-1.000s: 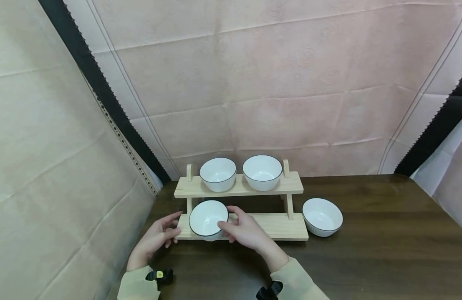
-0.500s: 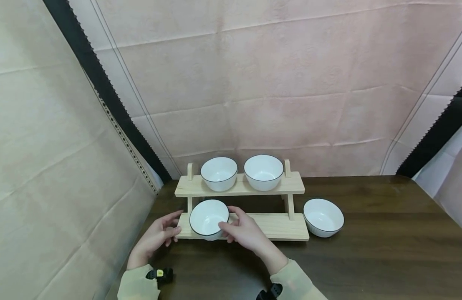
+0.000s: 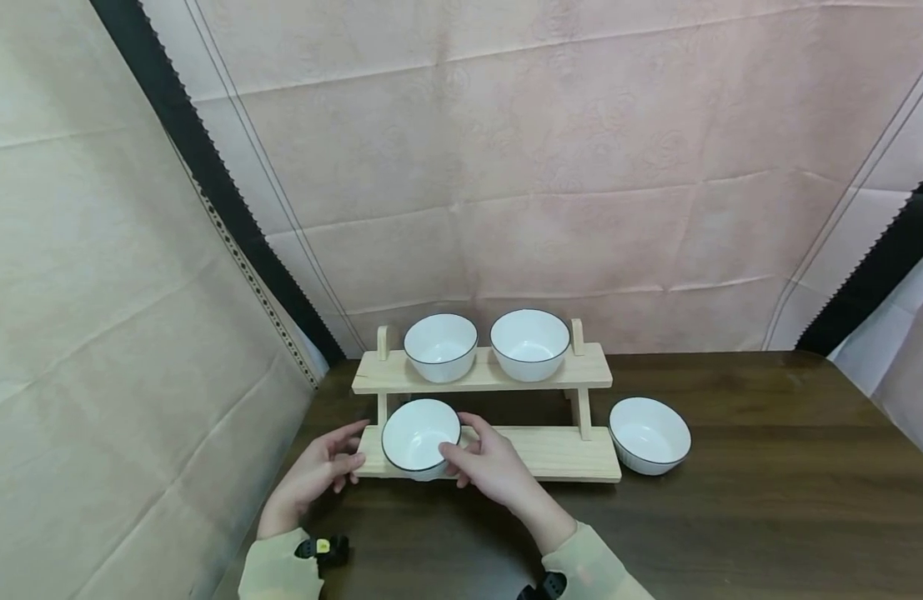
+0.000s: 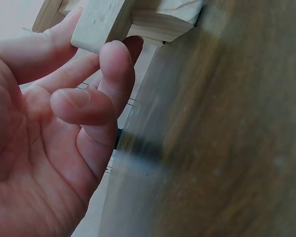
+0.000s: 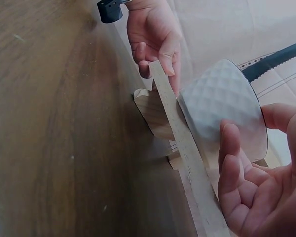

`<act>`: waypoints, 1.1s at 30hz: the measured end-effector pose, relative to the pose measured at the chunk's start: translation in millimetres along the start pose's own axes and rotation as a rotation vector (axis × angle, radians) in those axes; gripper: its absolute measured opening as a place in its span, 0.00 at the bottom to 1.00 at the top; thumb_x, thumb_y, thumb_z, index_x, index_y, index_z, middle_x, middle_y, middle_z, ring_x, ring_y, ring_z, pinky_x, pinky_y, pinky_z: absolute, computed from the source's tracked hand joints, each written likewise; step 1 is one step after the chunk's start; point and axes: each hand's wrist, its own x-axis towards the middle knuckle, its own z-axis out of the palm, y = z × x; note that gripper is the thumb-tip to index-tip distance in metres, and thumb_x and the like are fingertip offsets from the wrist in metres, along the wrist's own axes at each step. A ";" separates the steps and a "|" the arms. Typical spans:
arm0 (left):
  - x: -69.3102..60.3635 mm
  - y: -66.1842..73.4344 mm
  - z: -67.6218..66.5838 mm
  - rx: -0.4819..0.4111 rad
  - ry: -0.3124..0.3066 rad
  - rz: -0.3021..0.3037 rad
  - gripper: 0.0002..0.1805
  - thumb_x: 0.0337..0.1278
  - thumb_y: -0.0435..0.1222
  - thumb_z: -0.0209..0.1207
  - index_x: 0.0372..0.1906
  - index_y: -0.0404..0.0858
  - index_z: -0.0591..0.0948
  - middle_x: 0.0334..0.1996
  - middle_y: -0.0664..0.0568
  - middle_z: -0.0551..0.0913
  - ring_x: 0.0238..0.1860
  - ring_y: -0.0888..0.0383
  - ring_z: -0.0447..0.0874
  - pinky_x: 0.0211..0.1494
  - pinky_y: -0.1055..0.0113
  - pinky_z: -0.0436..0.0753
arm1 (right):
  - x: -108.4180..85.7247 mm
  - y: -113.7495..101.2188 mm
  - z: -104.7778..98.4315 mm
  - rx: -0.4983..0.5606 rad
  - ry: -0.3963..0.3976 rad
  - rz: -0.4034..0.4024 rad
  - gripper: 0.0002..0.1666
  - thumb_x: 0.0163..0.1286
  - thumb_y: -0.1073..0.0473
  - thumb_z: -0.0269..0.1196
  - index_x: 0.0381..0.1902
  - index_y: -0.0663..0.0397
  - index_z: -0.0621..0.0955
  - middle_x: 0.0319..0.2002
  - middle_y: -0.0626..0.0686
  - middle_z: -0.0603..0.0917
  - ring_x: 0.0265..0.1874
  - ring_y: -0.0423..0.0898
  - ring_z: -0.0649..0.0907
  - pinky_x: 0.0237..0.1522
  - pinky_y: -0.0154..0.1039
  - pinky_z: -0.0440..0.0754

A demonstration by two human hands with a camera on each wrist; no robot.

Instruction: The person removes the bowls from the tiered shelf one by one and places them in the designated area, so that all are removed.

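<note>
A white bowl with a dark rim (image 3: pixel 420 435) stands on the left part of the lower shelf (image 3: pixel 559 454) of a wooden rack. My right hand (image 3: pixel 494 467) holds its right side, thumb at the rim and fingers around the outer wall; the right wrist view shows the bowl's diamond-patterned side (image 5: pixel 222 103). At the lower shelf's left end, my left hand (image 3: pixel 311 479) grips the board's end (image 4: pixel 101 24) between thumb and fingers. Two similar bowls (image 3: pixel 441 347) (image 3: pixel 530 344) stand side by side on the upper shelf.
Another white bowl (image 3: pixel 649 435) stands on the dark wooden table (image 3: pixel 769 500), just right of the rack. Pale cloth walls (image 3: pixel 566 167) rise behind the table and at its left.
</note>
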 end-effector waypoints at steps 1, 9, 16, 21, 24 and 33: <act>0.1 -0.4 0.1 0.000 -0.004 0.005 0.35 0.57 0.39 0.61 0.69 0.43 0.62 0.48 0.40 0.77 0.25 0.53 0.79 0.19 0.65 0.75 | -0.2 0.3 -0.3 -0.001 0.000 0.001 0.42 0.61 0.40 0.62 0.68 0.49 0.61 0.28 0.55 0.86 0.23 0.48 0.83 0.34 0.49 0.81; 0.0 0.8 1.0 0.000 0.006 -0.006 0.35 0.55 0.40 0.62 0.68 0.45 0.64 0.48 0.42 0.77 0.25 0.53 0.79 0.20 0.65 0.76 | -0.6 -0.4 -2.0 -0.003 -0.001 -0.006 0.42 0.62 0.41 0.62 0.68 0.49 0.62 0.28 0.54 0.86 0.23 0.48 0.83 0.34 0.48 0.81; -0.1 1.1 -0.2 0.004 -0.001 -0.006 0.35 0.56 0.41 0.62 0.68 0.45 0.63 0.49 0.40 0.76 0.27 0.51 0.79 0.20 0.66 0.75 | -0.6 -0.4 -1.6 0.004 -0.002 -0.004 0.41 0.62 0.41 0.62 0.68 0.49 0.62 0.28 0.54 0.86 0.24 0.48 0.83 0.35 0.49 0.81; -2.5 0.4 -0.9 0.000 0.018 -0.030 0.34 0.55 0.40 0.62 0.68 0.47 0.64 0.47 0.42 0.77 0.26 0.51 0.79 0.20 0.66 0.75 | 0.2 0.2 1.7 0.005 -0.003 0.005 0.42 0.61 0.40 0.62 0.68 0.49 0.62 0.27 0.53 0.86 0.23 0.48 0.83 0.34 0.49 0.81; -3.4 -0.4 -1.0 0.003 0.025 -0.036 0.34 0.55 0.40 0.62 0.68 0.48 0.64 0.47 0.42 0.77 0.26 0.51 0.79 0.20 0.65 0.76 | 0.3 0.7 3.2 0.010 -0.004 0.007 0.42 0.61 0.41 0.62 0.68 0.49 0.62 0.27 0.53 0.86 0.23 0.48 0.83 0.34 0.50 0.81; 1.9 1.2 -0.4 -0.002 0.018 -0.030 0.34 0.55 0.40 0.62 0.68 0.48 0.64 0.47 0.42 0.77 0.27 0.50 0.80 0.21 0.65 0.76 | -0.7 -0.7 0.0 0.010 0.002 0.007 0.42 0.61 0.41 0.62 0.68 0.49 0.62 0.27 0.53 0.86 0.23 0.48 0.83 0.35 0.50 0.82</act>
